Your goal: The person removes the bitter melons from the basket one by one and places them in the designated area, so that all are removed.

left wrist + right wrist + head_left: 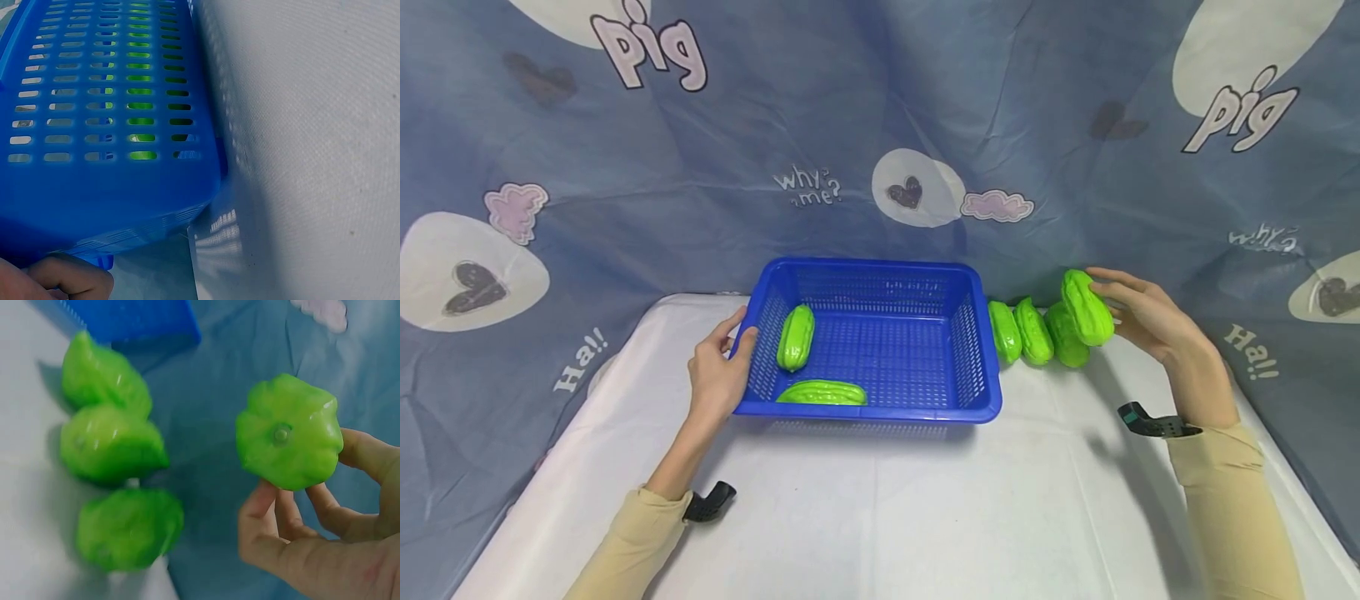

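My left hand [718,372] grips the left rim of a blue perforated plastic basket [880,414]; in the left wrist view its curled fingers [75,278] show at the basket's edge. Inside lie two ribbed green gourds, one upright along the left wall [796,337] and another along the near wall [823,392]. To the right, my right hand [1150,315] holds a green gourd [1087,308] [289,432] by thumb and fingertips, raised above the table. Below and left of it, three more gourds [1034,332] [114,444] lie in a row beside the basket.
A white cloth [925,508] covers the table. Behind it hangs a blue printed fabric [820,100] that meets the table's back edge. The basket stands near that back edge, with the row of gourds close against its right side.
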The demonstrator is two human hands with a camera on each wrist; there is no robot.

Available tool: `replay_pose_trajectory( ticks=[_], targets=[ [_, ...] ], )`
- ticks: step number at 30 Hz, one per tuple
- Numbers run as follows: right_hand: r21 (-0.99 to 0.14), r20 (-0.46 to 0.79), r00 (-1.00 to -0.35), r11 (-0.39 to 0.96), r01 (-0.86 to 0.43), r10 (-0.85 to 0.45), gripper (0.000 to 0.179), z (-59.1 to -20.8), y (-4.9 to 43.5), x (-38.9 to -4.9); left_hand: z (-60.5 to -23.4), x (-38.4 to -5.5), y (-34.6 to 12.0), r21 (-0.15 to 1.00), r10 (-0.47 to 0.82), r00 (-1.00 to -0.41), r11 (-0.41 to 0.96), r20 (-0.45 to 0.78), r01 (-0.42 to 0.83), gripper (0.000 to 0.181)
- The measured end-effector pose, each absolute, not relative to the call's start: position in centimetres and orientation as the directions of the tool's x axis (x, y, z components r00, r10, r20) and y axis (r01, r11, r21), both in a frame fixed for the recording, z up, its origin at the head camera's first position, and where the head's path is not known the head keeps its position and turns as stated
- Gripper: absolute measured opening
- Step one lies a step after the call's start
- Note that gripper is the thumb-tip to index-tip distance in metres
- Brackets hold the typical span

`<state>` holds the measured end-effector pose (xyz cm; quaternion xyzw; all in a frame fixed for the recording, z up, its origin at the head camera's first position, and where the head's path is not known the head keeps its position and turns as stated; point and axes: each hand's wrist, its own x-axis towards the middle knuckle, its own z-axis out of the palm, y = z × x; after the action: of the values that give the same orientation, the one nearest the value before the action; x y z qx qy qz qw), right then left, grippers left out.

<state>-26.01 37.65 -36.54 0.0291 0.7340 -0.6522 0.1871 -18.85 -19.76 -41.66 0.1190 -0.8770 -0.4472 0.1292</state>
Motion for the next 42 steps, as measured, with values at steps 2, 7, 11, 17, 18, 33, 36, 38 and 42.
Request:
replay_pose_trajectory(
  ticks=[2,7,11,17,18,33,36,38,42],
  targets=[
    [-0.941,-0.326,-0.926,0.157,0.299,-0.189,0.076,-37.2,38.4,-26.2,-41.6,-18.8,-19.8,0.817,-0.323,-0.939,0.57,0.119,-0.093,0.049],
    [-0.928,-0.358,-0.92,0.173,0.331,-0.161,0.079,-38.7,40.0,-26.5,-41.7,-18.8,-19.7,0.821,-0.32,-0.94,0.565,0.121,-0.086,0.049],
    [-0.925,-0.372,-0.916,0.142,0.352,-0.15,0.079,-39.6,41.0,-26.8,-41.7,-18.8,-19.8,0.819,-0.319,-0.939,0.569,0.132,-0.079,0.049],
    [-0.92,-0.387,-0.912,0.115,0.373,-0.138,0.08,-40.8,42.0,-27.1,-41.7,-18.9,-19.8,0.818,-0.319,-0.938,0.571,0.137,-0.075,0.049],
    [-0.918,-0.392,-0.91,0.118,0.378,-0.135,0.08,-41.1,42.1,-27.1,-41.7,-18.9,-19.8,0.818,-0.318,-0.939,0.57,0.135,-0.076,0.049],
    [-0.888,-0.435,-0.897,0.205,0.412,-0.078,0.078,-43.1,42.5,-27.1,-41.7,-18.8,-19.8,0.821,-0.315,-0.942,0.565,0.119,-0.085,0.05],
    [-0.882,-0.437,-0.897,0.225,0.414,-0.063,0.077,-43.0,42.2,-27.1,-41.7,-18.8,-19.8,0.82,-0.316,-0.941,0.566,0.118,-0.087,0.05],
    [-0.877,-0.434,-0.899,0.25,0.409,-0.051,0.075,-42.9,42.1,-27.1,-41.6,-18.8,-19.8,0.82,-0.316,-0.941,0.566,0.118,-0.088,0.05],
    [-0.859,-0.428,-0.904,0.316,0.402,-0.015,0.068,-43.1,42.1,-27.1,-41.6,-18.8,-19.8,0.82,-0.316,-0.941,0.565,0.117,-0.088,0.05]
  ],
)
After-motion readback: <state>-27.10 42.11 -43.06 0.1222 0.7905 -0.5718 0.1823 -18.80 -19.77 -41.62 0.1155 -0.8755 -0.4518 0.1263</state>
